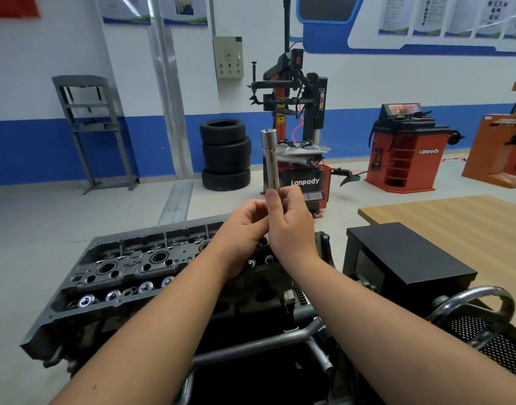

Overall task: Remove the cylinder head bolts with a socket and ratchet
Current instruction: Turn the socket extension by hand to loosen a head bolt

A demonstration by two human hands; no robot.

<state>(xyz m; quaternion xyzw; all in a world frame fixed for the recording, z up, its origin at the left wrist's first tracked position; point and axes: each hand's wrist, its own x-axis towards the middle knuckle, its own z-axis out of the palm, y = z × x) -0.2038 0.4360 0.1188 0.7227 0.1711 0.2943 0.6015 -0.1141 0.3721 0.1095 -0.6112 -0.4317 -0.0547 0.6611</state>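
Right hand [292, 217]: at frame centre, raised above the engine, fingers and thumb curled round the lower end of the socket [270, 160].
Left hand [245, 226]: just left of the right hand and touching it, fingers curled in against the base of the same tool; what its fingertips pinch is hidden behind the right thumb.
Socket: long, silver, held upright with its open end at the top, clear of everything around it, seen against the tyre changer [300, 127] far behind.
Cylinder head [128, 267]: lower left of centre, under both forearms; its near edge runs diagonally toward the lower left, valve springs in a row along that side. Bolts cannot be made out.
Ratchet: cannot tell; none plainly shown.
Engine stand [251, 346]: grey tube frame below the head, at bottom centre.
Black box [405, 255]: right of the hands, its left edge near the right forearm.
Surface [455, 217]: wooden, right of frame, its near left corner behind the box.
Open room: bare floor [61, 223] left of the head and beyond it, up to the stacked tyres [226, 154] and the wall.
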